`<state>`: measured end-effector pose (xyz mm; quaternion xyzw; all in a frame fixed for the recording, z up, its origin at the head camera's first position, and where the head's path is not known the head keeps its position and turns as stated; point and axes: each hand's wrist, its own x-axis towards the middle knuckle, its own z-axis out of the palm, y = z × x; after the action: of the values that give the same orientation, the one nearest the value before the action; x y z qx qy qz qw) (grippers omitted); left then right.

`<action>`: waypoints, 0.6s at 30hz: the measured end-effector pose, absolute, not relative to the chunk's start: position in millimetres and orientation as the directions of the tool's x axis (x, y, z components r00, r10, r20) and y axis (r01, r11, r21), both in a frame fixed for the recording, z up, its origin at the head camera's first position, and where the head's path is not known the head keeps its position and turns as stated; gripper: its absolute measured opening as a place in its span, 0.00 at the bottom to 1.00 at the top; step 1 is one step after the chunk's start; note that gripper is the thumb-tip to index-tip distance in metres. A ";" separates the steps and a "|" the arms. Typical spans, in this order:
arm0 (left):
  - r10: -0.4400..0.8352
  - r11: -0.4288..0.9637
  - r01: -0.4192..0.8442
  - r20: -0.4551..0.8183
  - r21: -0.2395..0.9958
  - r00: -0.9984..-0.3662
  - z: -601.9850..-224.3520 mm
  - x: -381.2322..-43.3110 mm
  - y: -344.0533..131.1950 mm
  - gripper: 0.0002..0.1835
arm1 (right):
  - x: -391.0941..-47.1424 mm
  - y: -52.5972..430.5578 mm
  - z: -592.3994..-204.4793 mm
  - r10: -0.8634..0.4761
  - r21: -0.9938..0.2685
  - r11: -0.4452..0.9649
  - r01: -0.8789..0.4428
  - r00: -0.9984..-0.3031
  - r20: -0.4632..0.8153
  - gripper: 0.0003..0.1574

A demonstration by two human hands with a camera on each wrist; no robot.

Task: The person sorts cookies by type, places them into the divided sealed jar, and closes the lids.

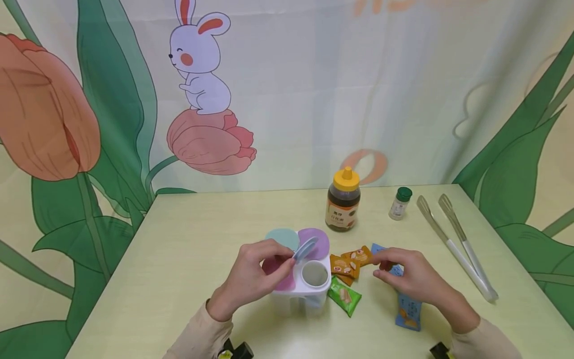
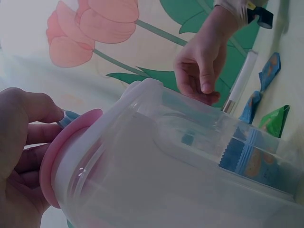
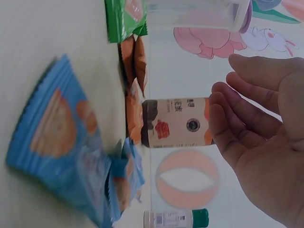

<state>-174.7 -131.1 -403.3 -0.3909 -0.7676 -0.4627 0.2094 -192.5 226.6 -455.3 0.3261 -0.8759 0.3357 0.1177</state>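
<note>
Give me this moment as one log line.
left hand: pinches raised blue lid | right hand: holds nothing, near blue packets | container: one round opening uncovered | yellow-capped bottle: upright

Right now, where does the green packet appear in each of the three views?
Head: green packet, low, right of centre.
Left wrist: green packet, near right edge, around mid-height.
Right wrist: green packet, at top edge, left of centre.
Shared landmark: the translucent container, visible in all three.

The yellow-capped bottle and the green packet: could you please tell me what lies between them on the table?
In the head view, orange packets lie between the yellow-capped bottle and the green packet.
</note>
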 end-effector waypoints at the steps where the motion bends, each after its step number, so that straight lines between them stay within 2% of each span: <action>1: 0.406 0.267 0.793 0.682 0.548 -0.608 -403.3 -174.6 -131.1 0.05 | -192.1 228.1 -455.9 -0.490 -0.513 0.570 -0.642 -0.767 0.415 0.16; 6: 0.409 0.266 0.788 0.676 0.555 -0.614 -403.5 -174.6 -130.9 0.05 | -189.4 237.0 -459.5 -0.481 -0.515 0.602 -0.610 -0.792 0.376 0.14; 13: 0.409 0.261 0.791 0.679 0.553 -0.610 -402.8 -174.7 -130.7 0.05 | -184.6 247.0 -465.2 -0.481 -0.521 0.598 -0.609 -0.792 0.375 0.13; 18: 0.408 0.270 0.789 0.677 0.552 -0.613 -403.4 -174.0 -131.0 0.05 | -181.3 253.1 -468.6 -0.486 -0.538 0.626 -0.565 -0.822 0.297 0.11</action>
<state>-174.0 -131.0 -403.4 -0.3887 -0.7698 -0.4624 0.2061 -181.3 253.1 -468.6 0.2920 -0.8996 0.3190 0.0614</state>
